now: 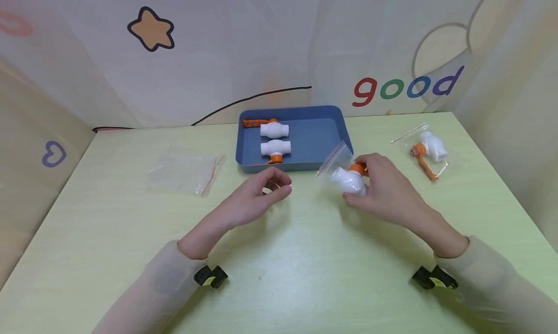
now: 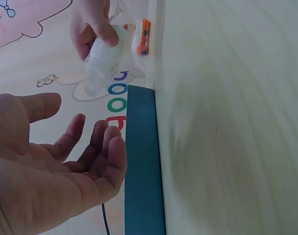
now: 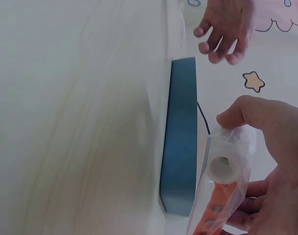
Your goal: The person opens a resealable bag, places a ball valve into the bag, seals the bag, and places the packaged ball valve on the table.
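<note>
Bagged valve (image 1: pixel 350 182) over pale-green table (image 1: pixel 296 280) — printed backdrop (image 1: pixel 261 48) behind.

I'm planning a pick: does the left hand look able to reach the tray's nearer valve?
Likely yes: the left hand is empty and close, with only the tray's near wall before the nearer valve.

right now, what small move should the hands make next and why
Probably bring the left hand across to pinch the zip edge on the bagged valve: the left hand holds nothing, while the right hand grips the bagged valve with the zip edge clear of its fingers, on the left hand's side.
</note>
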A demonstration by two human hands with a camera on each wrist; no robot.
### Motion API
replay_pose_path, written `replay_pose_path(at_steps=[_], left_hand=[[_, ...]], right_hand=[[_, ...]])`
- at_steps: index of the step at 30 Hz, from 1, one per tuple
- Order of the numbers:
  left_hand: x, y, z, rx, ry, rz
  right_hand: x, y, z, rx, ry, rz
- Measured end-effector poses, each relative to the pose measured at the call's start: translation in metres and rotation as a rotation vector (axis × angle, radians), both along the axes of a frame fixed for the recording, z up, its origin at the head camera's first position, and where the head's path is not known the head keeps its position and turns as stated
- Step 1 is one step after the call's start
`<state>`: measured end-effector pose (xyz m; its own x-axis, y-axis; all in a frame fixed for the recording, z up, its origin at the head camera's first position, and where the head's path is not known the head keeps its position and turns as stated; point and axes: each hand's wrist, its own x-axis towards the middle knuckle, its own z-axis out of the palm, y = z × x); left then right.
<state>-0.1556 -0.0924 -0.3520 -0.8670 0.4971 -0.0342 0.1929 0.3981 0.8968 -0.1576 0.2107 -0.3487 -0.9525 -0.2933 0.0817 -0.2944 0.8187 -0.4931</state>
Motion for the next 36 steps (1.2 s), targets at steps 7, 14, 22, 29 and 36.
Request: replay_pose_path(at_steps=[7, 14, 22, 29, 36], left_hand=[[-0.002, -0.004, -0.001, -0.009, 0.001, -0.026], [-0.002, -0.007, -0.002, -0.039, -0.015, -0.041], [-0.001, -0.007, -0.004, -0.038, -0.015, -0.063], [-0.002, -0.008, -0.007, -0.039, -0.030, -0.076], [-0.003, -0.009, -0.007, -0.054, -0.032, -0.079]], right_hand=[[-0.008, 0.026, -0.002, 0.059, 0.001, -0.095], [-0.023, 0.051, -0.012, 0.141, -0.048, -0.203], [-0.036, 0.068, -0.017, 0.189, -0.049, -0.284], [-0.043, 0.076, -0.019, 0.226, -0.059, -0.291], [-0.047, 0.080, -0.017, 0.249, -0.092, -0.284]])
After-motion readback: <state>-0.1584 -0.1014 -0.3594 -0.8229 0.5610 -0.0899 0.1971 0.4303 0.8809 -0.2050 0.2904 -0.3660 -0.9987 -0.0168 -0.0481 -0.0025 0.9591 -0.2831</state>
